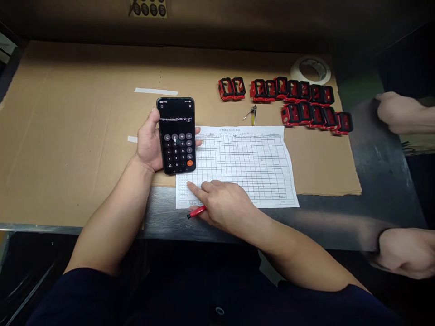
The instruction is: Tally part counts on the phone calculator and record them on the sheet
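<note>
My left hand grips a black phone that shows a calculator screen; the thumb rests on its keypad. My right hand lies on a printed grid sheet, index finger pointing at the sheet's lower left corner. A red pen is tucked under its other fingers. The sheet lies partly on a brown cardboard mat and partly on the dark table.
Several red-and-black plastic parts lie in rows behind the sheet. A small metal tool lies near them, and a tape roll at the back right. Another person's two hands show at the right edge.
</note>
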A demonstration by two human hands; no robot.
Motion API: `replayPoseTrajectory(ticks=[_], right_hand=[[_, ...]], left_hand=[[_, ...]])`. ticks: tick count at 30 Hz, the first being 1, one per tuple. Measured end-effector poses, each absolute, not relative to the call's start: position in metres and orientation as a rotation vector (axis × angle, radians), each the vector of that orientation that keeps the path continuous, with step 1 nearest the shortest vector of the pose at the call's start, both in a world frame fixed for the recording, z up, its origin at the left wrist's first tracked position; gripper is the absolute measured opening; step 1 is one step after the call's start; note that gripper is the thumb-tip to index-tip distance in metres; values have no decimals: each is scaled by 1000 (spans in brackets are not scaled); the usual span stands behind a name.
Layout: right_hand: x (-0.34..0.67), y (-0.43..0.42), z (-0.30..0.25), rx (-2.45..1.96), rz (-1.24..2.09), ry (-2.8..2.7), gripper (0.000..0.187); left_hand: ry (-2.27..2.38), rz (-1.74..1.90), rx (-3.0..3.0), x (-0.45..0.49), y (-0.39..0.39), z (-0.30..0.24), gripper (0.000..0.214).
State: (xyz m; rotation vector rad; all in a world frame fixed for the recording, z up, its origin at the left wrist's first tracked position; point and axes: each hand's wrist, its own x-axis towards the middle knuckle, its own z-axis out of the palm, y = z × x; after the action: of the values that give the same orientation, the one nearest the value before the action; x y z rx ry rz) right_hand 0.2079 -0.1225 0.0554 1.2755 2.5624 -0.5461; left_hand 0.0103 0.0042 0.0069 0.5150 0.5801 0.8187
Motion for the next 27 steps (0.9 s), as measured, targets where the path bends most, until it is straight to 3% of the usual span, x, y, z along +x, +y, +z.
replayPoseTrajectory(ticks=[10,27], right_hand=[[206,-122,47,1284,-525,2622,27],[212,-112,52,1242,-692,2574,25]], left_hand=[[582,829,524,4,8,6,85],[575,877,570,9,4,9,87]])
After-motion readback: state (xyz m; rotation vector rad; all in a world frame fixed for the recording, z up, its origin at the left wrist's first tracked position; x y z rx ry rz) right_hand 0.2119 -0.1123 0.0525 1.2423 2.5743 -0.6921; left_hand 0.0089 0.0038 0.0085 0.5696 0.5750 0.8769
